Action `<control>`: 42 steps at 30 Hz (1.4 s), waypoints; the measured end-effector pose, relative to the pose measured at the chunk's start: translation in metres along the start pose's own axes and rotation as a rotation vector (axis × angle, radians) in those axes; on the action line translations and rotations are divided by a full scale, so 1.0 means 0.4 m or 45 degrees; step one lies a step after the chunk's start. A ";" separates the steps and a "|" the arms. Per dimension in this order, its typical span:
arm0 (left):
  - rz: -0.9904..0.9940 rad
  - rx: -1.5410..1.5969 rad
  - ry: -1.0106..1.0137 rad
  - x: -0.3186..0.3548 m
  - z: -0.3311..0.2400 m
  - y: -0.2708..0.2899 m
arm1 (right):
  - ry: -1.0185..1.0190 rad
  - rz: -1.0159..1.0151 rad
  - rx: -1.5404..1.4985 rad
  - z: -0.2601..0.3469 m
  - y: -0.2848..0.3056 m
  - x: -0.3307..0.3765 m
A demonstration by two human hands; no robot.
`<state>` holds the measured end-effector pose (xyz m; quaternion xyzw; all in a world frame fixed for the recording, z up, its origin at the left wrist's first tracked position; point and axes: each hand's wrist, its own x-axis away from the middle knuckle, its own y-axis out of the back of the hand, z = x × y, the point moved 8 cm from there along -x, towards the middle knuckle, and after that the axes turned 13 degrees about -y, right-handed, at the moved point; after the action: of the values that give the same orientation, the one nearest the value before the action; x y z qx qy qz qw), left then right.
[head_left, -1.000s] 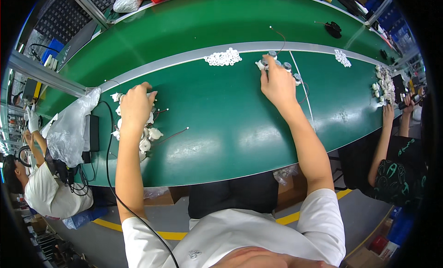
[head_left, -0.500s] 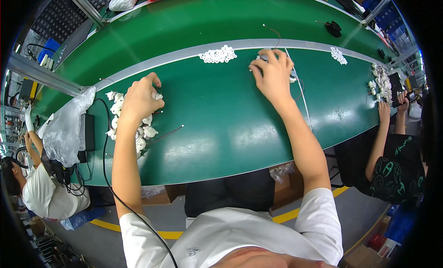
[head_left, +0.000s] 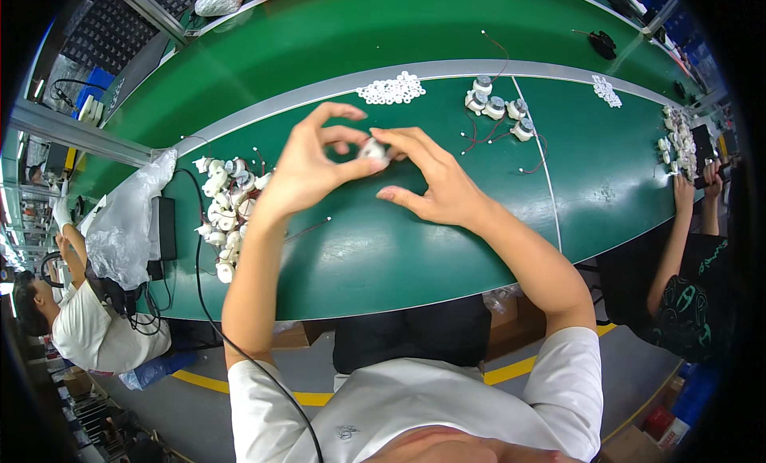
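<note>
Over the middle of the bench, my left hand (head_left: 315, 164) pinches a small white motor-like part (head_left: 372, 149) between thumb and fingers; the part is slightly blurred. My right hand (head_left: 443, 184) comes in from the right, its fingertips at the part's edge and its thumb held apart below. To the left lies a heap of similar white motor-like parts (head_left: 227, 212) with thin wire leads. Several more white-and-grey parts (head_left: 495, 108) with dark red leads stand at the back right. A patch of small white rings (head_left: 391, 90) lies at the back edge.
A clear plastic bag (head_left: 128, 224) and a black box (head_left: 163, 228) sit at the left end. A black cable (head_left: 199, 279) runs beside my left arm. Farther right are more white rings (head_left: 606, 91) and a co-worker's hands (head_left: 692, 188) near another heap of parts (head_left: 678, 140).
My left hand has lifted a part from the left heap to the middle. My right hand has left the back-right group and moved left to meet it.
</note>
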<state>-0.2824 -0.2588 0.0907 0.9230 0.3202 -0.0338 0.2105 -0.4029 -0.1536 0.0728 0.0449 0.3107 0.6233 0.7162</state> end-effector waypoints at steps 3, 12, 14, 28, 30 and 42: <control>-0.135 0.640 0.076 -0.050 0.066 -0.087 | -0.082 -0.111 -0.130 -0.026 0.016 0.000; -0.344 -1.001 -0.735 -0.180 0.053 -0.145 | -0.176 -0.831 -0.193 -0.070 0.274 -0.009; -0.254 -1.060 -0.724 -0.194 0.052 -0.168 | -0.144 -0.818 -0.187 -0.077 0.291 -0.013; -0.083 -0.600 -0.534 -0.052 0.050 -0.173 | -0.720 -0.239 -0.175 -0.219 0.154 -0.018; -0.113 -0.554 -0.579 -0.036 0.045 -0.166 | -0.775 -0.161 -0.043 -0.209 0.153 -0.017; -0.201 -0.509 -0.646 -0.028 0.050 -0.149 | -0.588 0.077 0.106 -0.169 0.102 -0.031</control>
<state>-0.3260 -0.2314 0.0530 0.7979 0.3286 -0.2152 0.4572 -0.4724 -0.1779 0.0418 0.2250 0.1624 0.6042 0.7469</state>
